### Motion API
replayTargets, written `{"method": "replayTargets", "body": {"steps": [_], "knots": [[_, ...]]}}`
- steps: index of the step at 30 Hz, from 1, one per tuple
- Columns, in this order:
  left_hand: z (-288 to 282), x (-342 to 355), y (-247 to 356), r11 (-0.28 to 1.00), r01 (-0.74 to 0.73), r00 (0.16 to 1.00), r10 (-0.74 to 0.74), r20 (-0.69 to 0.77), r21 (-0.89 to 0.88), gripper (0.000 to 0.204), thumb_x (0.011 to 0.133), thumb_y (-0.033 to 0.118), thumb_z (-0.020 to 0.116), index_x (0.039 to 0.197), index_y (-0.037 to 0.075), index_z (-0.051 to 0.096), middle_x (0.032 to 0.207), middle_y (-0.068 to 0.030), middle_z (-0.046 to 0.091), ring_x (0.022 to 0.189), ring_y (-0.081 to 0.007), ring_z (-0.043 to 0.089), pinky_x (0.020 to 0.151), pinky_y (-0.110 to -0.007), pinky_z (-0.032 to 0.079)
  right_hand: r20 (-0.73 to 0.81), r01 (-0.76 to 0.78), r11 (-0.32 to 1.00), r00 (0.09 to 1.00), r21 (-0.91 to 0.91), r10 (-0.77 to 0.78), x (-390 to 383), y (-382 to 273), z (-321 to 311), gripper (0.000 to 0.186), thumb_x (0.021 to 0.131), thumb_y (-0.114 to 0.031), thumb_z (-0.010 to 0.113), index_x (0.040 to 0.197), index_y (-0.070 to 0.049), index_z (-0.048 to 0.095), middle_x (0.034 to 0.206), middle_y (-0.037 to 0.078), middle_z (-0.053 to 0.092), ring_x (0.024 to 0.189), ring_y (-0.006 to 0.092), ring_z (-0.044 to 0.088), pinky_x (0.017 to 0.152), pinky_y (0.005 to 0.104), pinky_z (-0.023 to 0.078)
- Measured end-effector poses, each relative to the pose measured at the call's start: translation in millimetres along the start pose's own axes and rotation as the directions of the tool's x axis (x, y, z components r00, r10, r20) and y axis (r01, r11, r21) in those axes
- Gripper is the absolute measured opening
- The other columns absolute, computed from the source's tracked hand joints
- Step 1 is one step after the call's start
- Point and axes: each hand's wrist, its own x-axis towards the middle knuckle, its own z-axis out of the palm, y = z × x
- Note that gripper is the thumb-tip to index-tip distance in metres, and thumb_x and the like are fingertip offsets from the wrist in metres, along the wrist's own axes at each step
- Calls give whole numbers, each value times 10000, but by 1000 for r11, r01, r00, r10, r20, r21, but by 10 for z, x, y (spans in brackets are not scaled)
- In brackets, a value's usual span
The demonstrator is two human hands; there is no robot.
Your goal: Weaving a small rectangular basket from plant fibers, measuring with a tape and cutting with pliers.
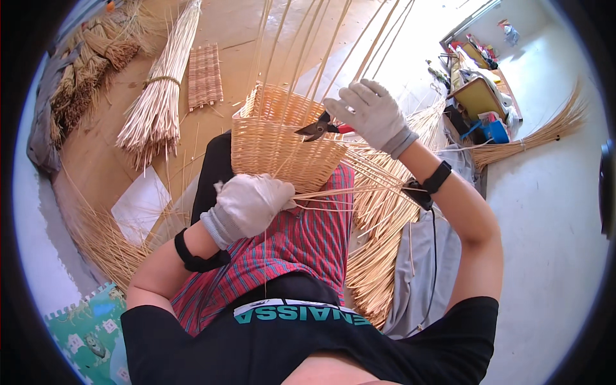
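A pale woven wicker basket [285,151] rests on my lap, with long loose stakes rising from its far rim. My left hand [253,204], in a whitish work glove, is closed at the basket's lower near edge on several thin wicker strands [327,194] that run off to the right. In my right hand [372,119], gloved too, is a pair of pruning shears [316,130] with dark blades and a red handle. The blades lie in front of the basket's right side and point left. Part of the handle is hidden by the glove.
Beside my right leg lies a large heap of wicker rods [372,256]. A tied bundle [157,96] and a woven mat [205,77] lie at the far left. Another bundle [532,138] and a blue container [494,130] are by the right wall.
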Motion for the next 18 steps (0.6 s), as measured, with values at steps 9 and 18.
{"method": "replayTargets", "body": {"steps": [9,18], "knots": [[460,-753,-773,979,202,862,-194,-468,-34,118,1002,200,600,1005,96,654,873,-140,722,808,-371,708,709,-502,544,335,-570,816,791,97,512,-193,-115,-452,249,913,-261,765,1123,-129,739,889,73,714,853,243,723,740,380,580],[2463,-3724,-3053,-383,807,-166,-878,449,-449,864,1036,741,419,1341,-25,677,970,-142,729,866,-331,679,807,-480,579,629,-471,-572,-47,671,776,-2155,-2508,203,206,1004,-208,742,1124,-49,689,876,-20,652,746,79,616,671,253,508]]}}
